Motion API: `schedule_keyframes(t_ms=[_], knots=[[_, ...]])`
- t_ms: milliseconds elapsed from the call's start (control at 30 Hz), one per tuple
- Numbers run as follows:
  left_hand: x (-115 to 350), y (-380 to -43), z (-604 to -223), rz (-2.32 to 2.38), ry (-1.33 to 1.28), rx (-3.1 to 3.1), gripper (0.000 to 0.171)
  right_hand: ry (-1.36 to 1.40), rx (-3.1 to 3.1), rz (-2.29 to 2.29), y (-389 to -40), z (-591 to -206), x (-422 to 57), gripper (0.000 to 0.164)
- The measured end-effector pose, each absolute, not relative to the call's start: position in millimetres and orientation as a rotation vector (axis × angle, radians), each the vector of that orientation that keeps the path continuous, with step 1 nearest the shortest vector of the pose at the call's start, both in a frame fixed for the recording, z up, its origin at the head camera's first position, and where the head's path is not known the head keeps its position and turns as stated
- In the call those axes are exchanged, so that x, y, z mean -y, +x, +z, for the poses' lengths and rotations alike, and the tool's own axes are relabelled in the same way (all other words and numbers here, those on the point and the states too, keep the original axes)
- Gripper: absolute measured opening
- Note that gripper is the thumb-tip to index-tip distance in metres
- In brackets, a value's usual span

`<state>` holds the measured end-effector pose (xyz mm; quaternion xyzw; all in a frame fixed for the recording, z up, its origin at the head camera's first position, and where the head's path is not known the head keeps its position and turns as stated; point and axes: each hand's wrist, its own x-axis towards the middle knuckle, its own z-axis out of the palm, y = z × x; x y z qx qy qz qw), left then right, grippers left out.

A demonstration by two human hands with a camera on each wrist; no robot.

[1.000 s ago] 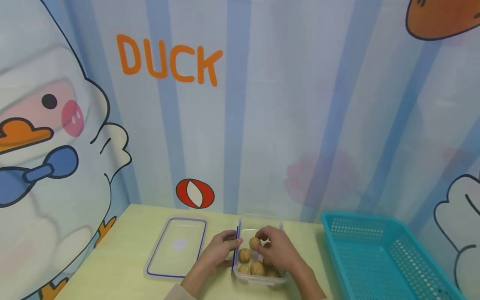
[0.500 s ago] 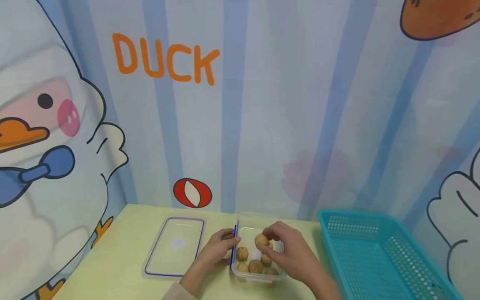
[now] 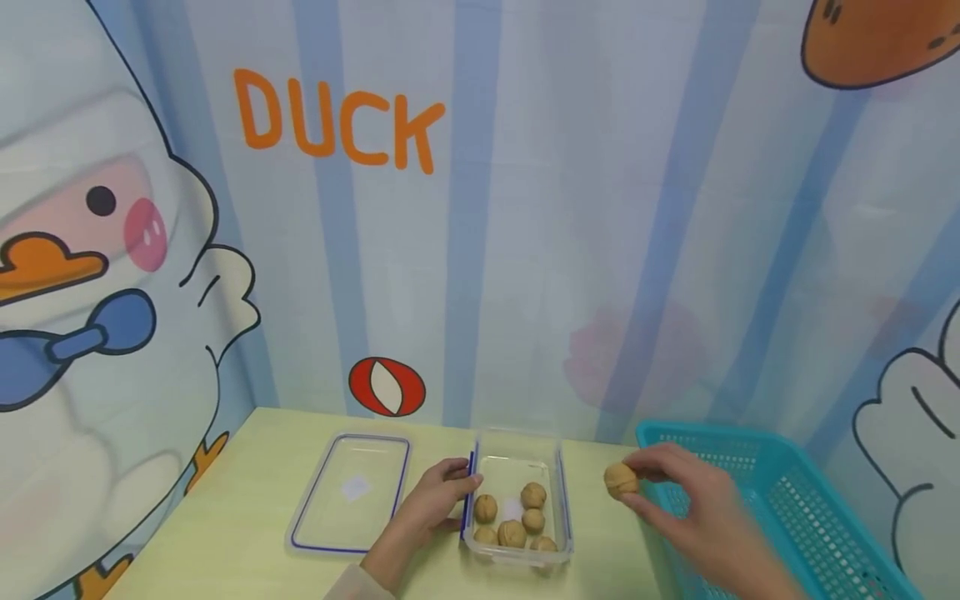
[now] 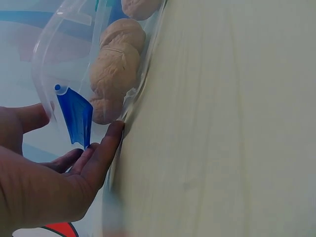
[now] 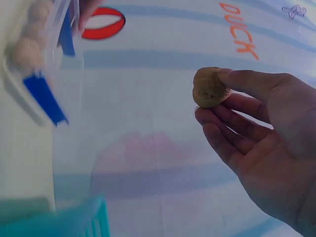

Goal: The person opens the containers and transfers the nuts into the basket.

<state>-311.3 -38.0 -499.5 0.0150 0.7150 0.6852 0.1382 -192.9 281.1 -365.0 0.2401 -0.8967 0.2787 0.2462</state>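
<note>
A walnut (image 3: 621, 481) is pinched between the thumb and fingertips of my right hand (image 3: 701, 508), in the air between the clear plastic container and the teal basket. The right wrist view shows the same walnut (image 5: 210, 88) up close at the fingertips. My left hand (image 3: 437, 500) grips the left wall of the container (image 3: 564, 500), thumb at the rim and fingers outside. Several walnuts (image 3: 512, 533) lie inside, mostly toward the near end. In the left wrist view, fingers (image 4: 106, 153) touch the container's side below a blue clasp (image 4: 76, 116).
The container's clear lid (image 3: 348, 496), edged in blue, lies flat on the pale yellow table (image 3: 232, 500) at the left. A teal perforated basket (image 3: 757, 492) stands on the right, partly behind my right forearm. A printed curtain (image 3: 525, 250) rises behind the table.
My right hand has lifted a walnut out of the container and carried it right, to the basket's left edge. My left hand has stayed on the container's wall.
</note>
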Motion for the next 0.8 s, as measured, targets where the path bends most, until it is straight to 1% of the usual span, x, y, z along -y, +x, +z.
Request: schedule_keyframes(t_ms=[200, 267, 367, 500, 567, 700, 800], knots=[[40, -310, -502, 1.963, 0.023, -2.057, 0.066, 0.37, 2.605, 0.793, -189, -371, -330, 0.029], [41, -310, -502, 1.97, 0.026, -2.05, 0.067, 0.295, 2.64, 0.808, -189, -375, -343, 0.03], [41, -312, -501, 1.988, 0.039, -2.046, 0.066, 0.19, 2.706, 0.831, -191, -379, -359, 0.036], [43, -314, -500, 1.996, 0.046, -2.043, 0.065, 0.083, 2.835, 0.898, -196, -383, -373, 0.05], [43, -315, -500, 2.0, 0.052, -2.034, 0.066, 0.055, 2.886, 0.943, -201, -389, -380, 0.053], [43, -316, -502, 1.997, 0.067, -2.022, 0.067, 0.02, 2.968, 1.007, -213, -403, -390, 0.051], [41, -315, -503, 1.992, 0.064, -2.012, 0.067, -0.008, 3.008, 1.014, -218, -413, -395, 0.046]])
